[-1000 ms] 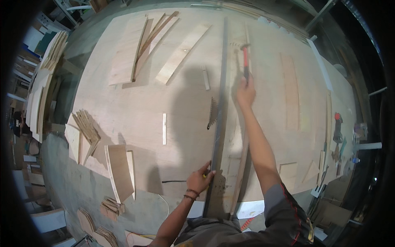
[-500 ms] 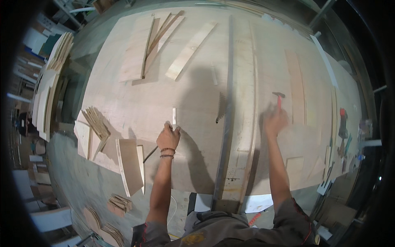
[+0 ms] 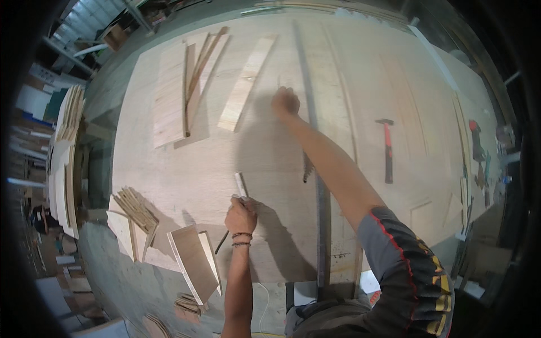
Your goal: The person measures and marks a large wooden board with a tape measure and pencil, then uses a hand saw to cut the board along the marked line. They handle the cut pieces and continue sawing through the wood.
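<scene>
My left hand [image 3: 241, 213] is closed around a short pale wooden strip [image 3: 240, 183], whose far end sticks out past the fingers. A thin dark rod [image 3: 222, 243] pokes out on the near side of that hand; its kind I cannot make out. Stretched far across the board, my right hand [image 3: 285, 103] has its fingers closed at a thin wooden strip [image 3: 279, 82], which is slightly blurred. A hammer [image 3: 388, 147] with a red and black handle lies on the board to the right. A dark saw-toothed piece [image 3: 307, 168] lies beneath my right forearm.
The large plywood sheet [image 3: 186, 163] carries a long straight bar [image 3: 324, 236], wooden planks [image 3: 248, 84], a stack of thin strips [image 3: 135, 209] and an angled wooden piece [image 3: 194, 262]. A red and black tool [image 3: 477, 138] lies at the right edge.
My right hand has let go of the hammer and reached left and forward to the thin strip. My left hand still holds its short strip. The view has shifted.
</scene>
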### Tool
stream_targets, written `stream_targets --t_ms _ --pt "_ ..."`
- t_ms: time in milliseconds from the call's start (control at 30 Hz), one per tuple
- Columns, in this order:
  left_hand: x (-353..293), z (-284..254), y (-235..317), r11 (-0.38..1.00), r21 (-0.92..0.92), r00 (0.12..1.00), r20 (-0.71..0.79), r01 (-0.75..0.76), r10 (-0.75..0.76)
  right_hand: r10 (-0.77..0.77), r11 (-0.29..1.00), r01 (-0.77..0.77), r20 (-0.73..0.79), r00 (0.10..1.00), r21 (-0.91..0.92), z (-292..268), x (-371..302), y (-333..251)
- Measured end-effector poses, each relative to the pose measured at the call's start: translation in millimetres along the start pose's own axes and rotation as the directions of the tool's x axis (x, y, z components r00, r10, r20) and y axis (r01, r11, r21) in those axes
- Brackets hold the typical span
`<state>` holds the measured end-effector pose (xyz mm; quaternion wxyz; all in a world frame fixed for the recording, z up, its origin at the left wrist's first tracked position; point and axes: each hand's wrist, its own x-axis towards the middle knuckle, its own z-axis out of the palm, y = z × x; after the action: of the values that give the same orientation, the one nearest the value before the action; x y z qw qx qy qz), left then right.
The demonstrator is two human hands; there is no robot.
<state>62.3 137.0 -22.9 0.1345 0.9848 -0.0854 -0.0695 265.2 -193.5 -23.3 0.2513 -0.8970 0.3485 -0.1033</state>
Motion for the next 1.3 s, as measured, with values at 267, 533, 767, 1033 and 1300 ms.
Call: stream_targets --t_ms 267,533,767,1033,1300 --pt "-15 -8 -6 0.994 -0.017 0.994 -0.018 0.106 -0.107 0.105 0.959 -0.143 0.161 0.981 0.245 43 -24 -136" --pt "-10 0 2 0.993 -0.071 0.995 -0.013 0.096 -0.097 0.104 0.993 -0.117 0.337 0.936 0.018 49 -24 -124" --pt "-7 -7 10 0.994 -0.064 0.996 0.037 0.084 -0.082 0.026 0.977 -0.154 0.629 0.777 0.15 -46 -69 -60" --pt "12 16 -26 1.0 0.014 0.99 0.138 0.02 -0.021 -0.325 -0.058 -0.791 0.737 0.592 0.609 -150 -320 59" --pt "-89 15 1 0.705 -0.709 0.805 0.438 0.035 0.401 0.045 0.012 -0.671 0.67 0.741 0.741 -270 -539 206"
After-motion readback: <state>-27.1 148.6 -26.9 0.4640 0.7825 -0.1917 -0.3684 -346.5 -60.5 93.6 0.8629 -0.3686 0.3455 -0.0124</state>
